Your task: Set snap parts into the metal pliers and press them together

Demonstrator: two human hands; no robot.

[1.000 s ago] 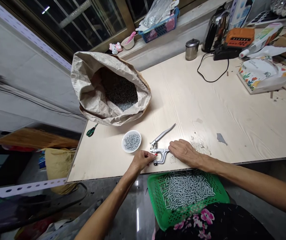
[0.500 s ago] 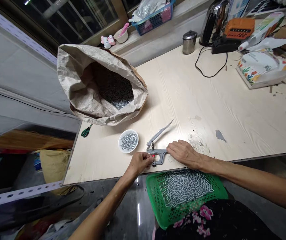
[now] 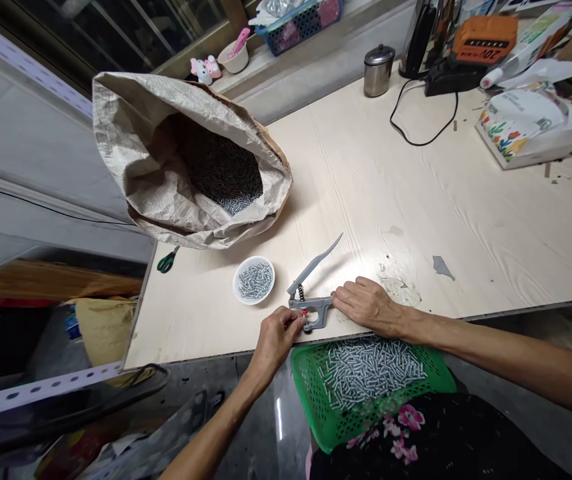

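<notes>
Grey snap-fastener pliers [image 3: 322,308] lie on the table near its front edge, their upper handle raised on a spring. The fingers of my right hand [image 3: 366,303] are closed on the end of the lower handle. My left hand [image 3: 279,331] pinches at the jaw, beside a small red part [image 3: 305,313]; whatever is between its fingertips is too small to make out. Just beyond the left hand stands a white bowl [image 3: 237,291] of small silver spring-like pieces. Below the table edge, a green basket [image 3: 311,407] holds many more of these pieces at my lap.
A large open woven sack [image 3: 116,120] with dark and silver pieces stands at the left back. Green-handled scissors [image 3: 167,261] lie by the left edge. Farther off are a metal canister [image 3: 379,70], a black cable [image 3: 419,143], an orange battery [image 3: 486,40] and a tissue pack [image 3: 526,127].
The view has shifted slightly. My left fingers have drawn a little down from the jaw, showing more of the red part. My right hand keeps its hold on the pliers.
</notes>
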